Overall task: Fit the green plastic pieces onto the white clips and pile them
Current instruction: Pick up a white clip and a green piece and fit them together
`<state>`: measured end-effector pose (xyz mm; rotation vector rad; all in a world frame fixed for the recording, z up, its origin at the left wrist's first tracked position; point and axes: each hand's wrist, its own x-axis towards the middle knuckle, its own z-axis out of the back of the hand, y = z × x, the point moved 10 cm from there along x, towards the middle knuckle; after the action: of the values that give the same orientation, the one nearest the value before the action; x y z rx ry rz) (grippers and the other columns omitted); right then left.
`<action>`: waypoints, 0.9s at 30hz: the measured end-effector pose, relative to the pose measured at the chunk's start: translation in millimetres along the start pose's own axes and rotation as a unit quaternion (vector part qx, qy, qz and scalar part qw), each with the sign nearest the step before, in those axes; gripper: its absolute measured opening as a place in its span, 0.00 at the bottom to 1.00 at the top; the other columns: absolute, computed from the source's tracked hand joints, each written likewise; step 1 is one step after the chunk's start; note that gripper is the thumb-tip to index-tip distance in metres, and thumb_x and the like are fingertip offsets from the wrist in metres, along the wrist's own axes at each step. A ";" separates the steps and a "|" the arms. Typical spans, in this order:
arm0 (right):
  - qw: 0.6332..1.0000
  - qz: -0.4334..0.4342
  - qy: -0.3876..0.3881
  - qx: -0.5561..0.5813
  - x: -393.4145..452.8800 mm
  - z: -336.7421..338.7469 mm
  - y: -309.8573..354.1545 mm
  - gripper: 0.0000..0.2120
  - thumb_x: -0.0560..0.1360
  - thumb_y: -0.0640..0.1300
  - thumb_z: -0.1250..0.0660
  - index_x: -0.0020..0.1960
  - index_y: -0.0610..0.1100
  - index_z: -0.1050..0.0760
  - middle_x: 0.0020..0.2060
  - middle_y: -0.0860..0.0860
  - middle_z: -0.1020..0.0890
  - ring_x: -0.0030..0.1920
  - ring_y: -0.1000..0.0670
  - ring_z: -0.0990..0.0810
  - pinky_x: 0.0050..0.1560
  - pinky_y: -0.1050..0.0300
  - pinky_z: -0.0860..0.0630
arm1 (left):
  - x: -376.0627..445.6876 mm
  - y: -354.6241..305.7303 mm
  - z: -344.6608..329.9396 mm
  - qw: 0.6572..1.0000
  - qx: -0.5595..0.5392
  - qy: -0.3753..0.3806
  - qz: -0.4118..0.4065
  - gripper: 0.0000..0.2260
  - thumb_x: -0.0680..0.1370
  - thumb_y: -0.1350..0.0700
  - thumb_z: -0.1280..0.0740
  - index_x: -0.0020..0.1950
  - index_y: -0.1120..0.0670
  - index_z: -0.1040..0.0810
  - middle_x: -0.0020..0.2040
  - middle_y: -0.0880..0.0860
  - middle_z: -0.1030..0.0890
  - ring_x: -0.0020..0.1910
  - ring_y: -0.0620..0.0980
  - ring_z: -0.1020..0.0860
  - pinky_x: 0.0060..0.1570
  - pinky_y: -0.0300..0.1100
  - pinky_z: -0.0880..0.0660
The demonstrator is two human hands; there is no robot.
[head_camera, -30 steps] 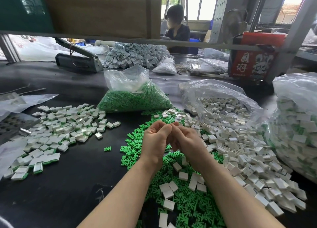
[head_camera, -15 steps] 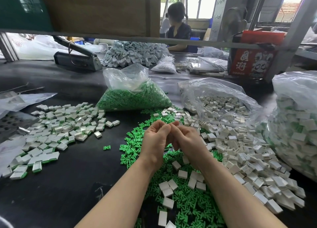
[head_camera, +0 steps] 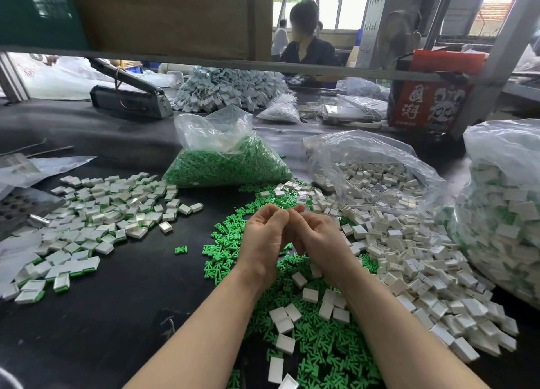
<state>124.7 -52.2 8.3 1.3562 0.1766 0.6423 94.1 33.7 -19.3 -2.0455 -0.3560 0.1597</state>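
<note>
- Left hand (head_camera: 264, 236) and right hand (head_camera: 317, 236) meet knuckle to knuckle above the loose green pieces (head_camera: 318, 344), fingers curled inward toward each other.
- Versus a second ago: almost no change — same pose, same spot, only the view has drifted slightly. Looks like one fitting step in progress, not a new pick.
- What the fingers pinch is hidden behind the knuckles; cannot tell if a piece and a clip are held, or whether they are joined.
- White clips (head_camera: 409, 257) lie spread to the right on the dark surface (head_camera: 117, 315), some scattered over the green ones near the wrists.
- Finished pile (head_camera: 96, 219) sits well apart on the left, white with green edges; no visible growth since the earlier frames.
- Bag of green pieces (head_camera: 225, 160) and bag of clips (head_camera: 371, 169) behind are nearly full — task far from done.
</note>
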 end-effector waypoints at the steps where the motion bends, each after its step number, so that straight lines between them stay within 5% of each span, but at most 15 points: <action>1: 1.000 -0.001 0.003 0.012 0.3 -1.0 0.5 0.20 0.81 0.50 0.38 0.32 0.46 0.22 0.24 0.51 0.27 0.26 0.54 0.31 0.27 0.62 0.34 | 1.0 -0.8 0.8 1.000 0.001 0.002 -0.004 0.11 0.80 0.64 0.38 0.39 0.54 0.29 0.53 0.58 0.15 0.43 0.54 0.16 0.33 0.46 0.21; 5: 0.994 -0.024 0.030 0.099 1.2 -7.2 -0.9 0.23 0.81 0.54 0.44 0.34 0.49 0.20 0.24 0.53 0.27 0.25 0.56 0.32 0.27 0.64 0.34 | 1.6 -8.5 1.6 0.999 0.032 0.010 -0.029 0.04 0.77 0.59 0.34 0.44 0.58 0.24 0.43 0.63 0.20 0.32 0.54 0.23 0.31 0.46 0.24; 13: 0.974 -0.074 0.055 0.205 5.4 -9.9 -16.6 0.32 0.81 0.59 0.48 0.51 0.27 0.28 0.26 0.49 0.29 0.24 0.54 0.33 0.25 0.64 0.36 | 0.7 -15.7 -1.0 0.997 0.053 0.038 -0.044 0.05 0.75 0.59 0.30 0.48 0.58 0.17 0.42 0.55 0.16 0.39 0.46 0.17 0.41 0.35 0.22; 17: 0.968 -0.072 0.065 0.231 4.7 -9.5 -13.0 0.26 0.77 0.62 0.46 0.44 0.38 0.25 0.26 0.50 0.28 0.24 0.55 0.32 0.25 0.65 0.35 | 0.2 -17.3 -1.9 0.997 0.050 0.042 -0.045 0.11 0.72 0.55 0.29 0.50 0.59 0.18 0.46 0.56 0.15 0.45 0.48 0.17 0.45 0.35 0.22; 22: 0.978 -0.083 0.047 0.188 4.1 -4.7 -12.2 0.26 0.80 0.60 0.47 0.39 0.41 0.26 0.24 0.50 0.28 0.23 0.53 0.32 0.25 0.63 0.37 | 1.2 -20.0 1.8 0.998 0.037 0.029 -0.039 0.10 0.73 0.54 0.29 0.51 0.57 0.19 0.49 0.56 0.14 0.48 0.50 0.16 0.48 0.39 0.21; 27: 0.996 -0.061 -0.028 0.060 7.7 19.9 -11.4 0.24 0.84 0.51 0.46 0.36 0.40 0.26 0.24 0.49 0.27 0.24 0.52 0.31 0.27 0.62 0.33 | 6.8 -24.8 44.6 0.993 -0.066 -0.100 0.009 0.06 0.79 0.58 0.34 0.55 0.58 0.22 0.48 0.58 0.14 0.44 0.52 0.15 0.40 0.43 0.19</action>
<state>144.2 -66.0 4.0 1.4646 0.2543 0.4982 84.4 84.2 -18.8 -2.1691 -0.4846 0.3629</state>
